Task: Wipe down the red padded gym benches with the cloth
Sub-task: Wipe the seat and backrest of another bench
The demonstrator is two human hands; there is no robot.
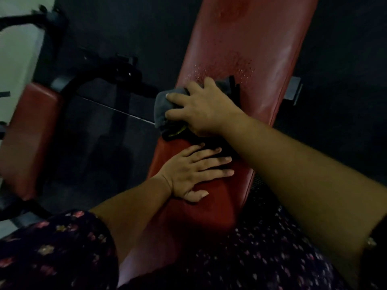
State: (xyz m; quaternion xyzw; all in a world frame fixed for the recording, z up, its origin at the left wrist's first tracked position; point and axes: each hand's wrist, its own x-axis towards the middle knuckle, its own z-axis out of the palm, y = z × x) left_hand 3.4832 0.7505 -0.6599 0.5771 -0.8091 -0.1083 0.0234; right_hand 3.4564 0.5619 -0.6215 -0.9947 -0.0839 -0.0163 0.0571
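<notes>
Right hand (206,107) presses grey cloth (165,105) onto red bench (247,49), fingers curled over the bunched fabric. Cloth overhangs the bench's left edge, near the gap between back pad and seat pad. Droplets lie on the pad just beyond the cloth; long red surface open above. Left hand (188,172) flat on the seat pad, fingers spread, holding nothing. Second bench (29,132) well apart to the left, dark floor (100,143) between.

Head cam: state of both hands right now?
Left hand: open, fingers flat on the red bench pad, holding nothing.
Right hand: fingers curled over the grey cloth, pressing it on the pad.
</notes>
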